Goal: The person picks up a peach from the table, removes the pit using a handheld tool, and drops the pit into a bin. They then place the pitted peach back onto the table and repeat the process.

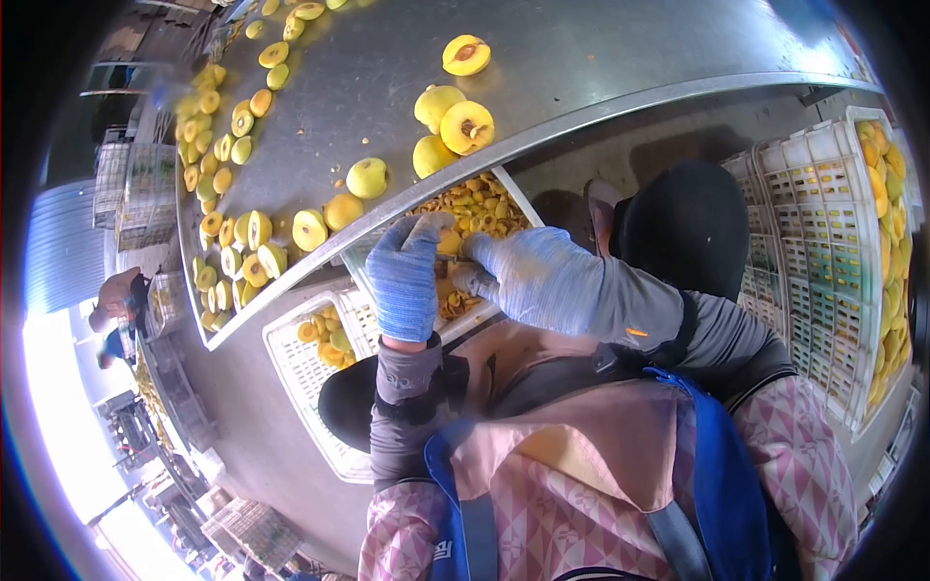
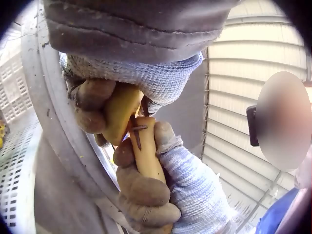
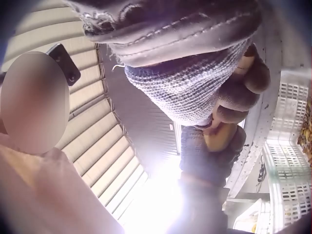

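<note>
One yellow fruit [image 2: 118,113] sat clamped in the grip of the left hand [image 1: 405,279], partly masked, just off the edge of the desk [image 1: 601,68]; the right hand [image 1: 542,276] gripped a wooden-handled tool [image 2: 147,163], its tip hard to make out; the crate [image 1: 518,198] below showed only partly.

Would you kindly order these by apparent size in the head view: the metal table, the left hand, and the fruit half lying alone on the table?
1. Metal table, by far
2. Left hand, perhaps enlarged by nearness
3. Fruit half
</note>
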A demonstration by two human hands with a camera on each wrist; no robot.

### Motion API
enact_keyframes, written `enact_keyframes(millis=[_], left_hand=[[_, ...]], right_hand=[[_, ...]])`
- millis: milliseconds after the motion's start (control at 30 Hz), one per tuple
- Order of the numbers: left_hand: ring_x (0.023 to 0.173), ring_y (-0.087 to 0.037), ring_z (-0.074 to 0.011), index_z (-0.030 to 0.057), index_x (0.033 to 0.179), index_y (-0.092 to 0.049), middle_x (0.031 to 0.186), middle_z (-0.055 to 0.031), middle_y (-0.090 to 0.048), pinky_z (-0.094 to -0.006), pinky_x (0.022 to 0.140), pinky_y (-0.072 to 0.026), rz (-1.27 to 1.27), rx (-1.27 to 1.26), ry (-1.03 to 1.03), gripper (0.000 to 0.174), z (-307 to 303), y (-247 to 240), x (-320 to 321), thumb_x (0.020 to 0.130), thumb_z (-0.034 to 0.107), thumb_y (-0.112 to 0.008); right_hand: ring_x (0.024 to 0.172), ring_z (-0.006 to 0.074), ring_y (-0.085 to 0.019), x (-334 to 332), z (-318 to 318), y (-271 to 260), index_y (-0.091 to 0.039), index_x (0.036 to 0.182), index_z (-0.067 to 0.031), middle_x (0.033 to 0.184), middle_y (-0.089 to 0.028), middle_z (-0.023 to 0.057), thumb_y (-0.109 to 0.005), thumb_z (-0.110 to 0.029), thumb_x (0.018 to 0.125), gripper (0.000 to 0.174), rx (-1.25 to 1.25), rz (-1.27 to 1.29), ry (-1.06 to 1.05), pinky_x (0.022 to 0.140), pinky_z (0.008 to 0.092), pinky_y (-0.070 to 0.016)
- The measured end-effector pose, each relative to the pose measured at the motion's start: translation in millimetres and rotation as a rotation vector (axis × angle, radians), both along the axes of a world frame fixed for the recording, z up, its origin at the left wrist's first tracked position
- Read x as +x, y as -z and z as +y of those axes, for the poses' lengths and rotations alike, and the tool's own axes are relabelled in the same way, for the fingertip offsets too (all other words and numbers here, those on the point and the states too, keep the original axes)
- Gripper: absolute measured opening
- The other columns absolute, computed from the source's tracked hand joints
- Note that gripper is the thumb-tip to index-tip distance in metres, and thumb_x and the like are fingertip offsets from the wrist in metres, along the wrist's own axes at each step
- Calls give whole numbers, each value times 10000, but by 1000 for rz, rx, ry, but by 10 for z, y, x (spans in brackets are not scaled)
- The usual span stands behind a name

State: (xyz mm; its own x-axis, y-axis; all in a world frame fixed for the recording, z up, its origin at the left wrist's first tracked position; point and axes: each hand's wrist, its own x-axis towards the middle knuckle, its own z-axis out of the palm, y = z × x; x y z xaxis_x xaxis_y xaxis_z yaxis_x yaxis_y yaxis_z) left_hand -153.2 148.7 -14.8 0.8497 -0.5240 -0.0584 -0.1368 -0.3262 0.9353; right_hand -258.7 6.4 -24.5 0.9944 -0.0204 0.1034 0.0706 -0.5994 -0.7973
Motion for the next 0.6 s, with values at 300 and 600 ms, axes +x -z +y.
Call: enact_keyframes(millis=[300, 600], left_hand=[[692, -561, -55, 20, 982, -715, 825, -24, -678, -213, 567, -453, 143, 23, -191, 289, 1, 23, -1, 961, 281, -590], [645, -554, -61, 5, 985, -712, 810, -18, -677, -211, 540, -438, 140, 14, -156, 256, -23, 10, -9, 968, 221, -576]], right_hand=[[634, 329, -676, -34, 67, -112, -594, 1063, -12, 745, -671, 165, -563, -316, 962, 321, -234, 27, -4, 546, 403, -546], [642, 321, -681, -26, 54, -29, -590, 1066, -4, 719, -666, 167, -561, -309, 966, 323, -79, 34, 11, 549, 390, -553]])
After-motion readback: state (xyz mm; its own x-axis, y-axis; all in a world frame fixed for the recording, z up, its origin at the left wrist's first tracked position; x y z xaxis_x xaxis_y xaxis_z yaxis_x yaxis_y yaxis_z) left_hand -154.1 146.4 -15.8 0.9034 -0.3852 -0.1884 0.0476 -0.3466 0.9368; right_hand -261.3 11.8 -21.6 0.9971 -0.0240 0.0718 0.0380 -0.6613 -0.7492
